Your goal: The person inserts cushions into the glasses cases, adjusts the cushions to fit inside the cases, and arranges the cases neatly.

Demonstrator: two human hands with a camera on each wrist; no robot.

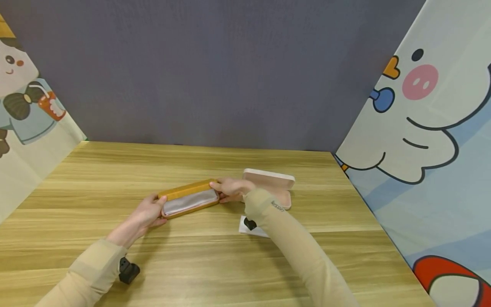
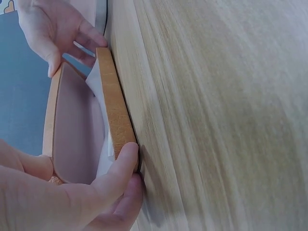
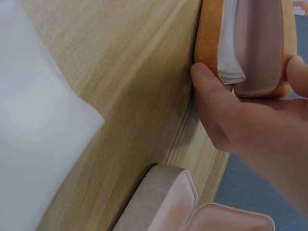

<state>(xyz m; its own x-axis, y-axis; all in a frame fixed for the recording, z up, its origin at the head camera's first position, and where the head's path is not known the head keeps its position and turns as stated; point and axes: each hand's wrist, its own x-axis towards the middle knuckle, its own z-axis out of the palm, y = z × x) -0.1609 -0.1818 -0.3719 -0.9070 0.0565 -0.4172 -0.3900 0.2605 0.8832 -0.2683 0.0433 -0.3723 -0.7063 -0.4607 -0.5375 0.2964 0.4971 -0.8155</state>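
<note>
A tan-brown glasses case (image 1: 189,189) with a pinkish lining is tilted slightly on the table, its lid partly raised. A pale grey-white cloth (image 1: 192,202) lies inside it. My left hand (image 1: 148,210) grips the left end, thumb at the lid and fingers along the base (image 2: 118,106). At the other end my right hand (image 1: 234,188) holds the case the same way, with a thumb on the lid edge and fingertips against the base side (image 3: 209,36). No glasses show inside; the cloth covers the bottom.
Behind my right forearm stands a second glasses case (image 1: 268,180), pale pink and open. A folded white cloth (image 1: 244,227) lies in front of it, partly covered by my right sleeve and wrist camera. A dark grey panel (image 1: 215,85) borders the far table edge.
</note>
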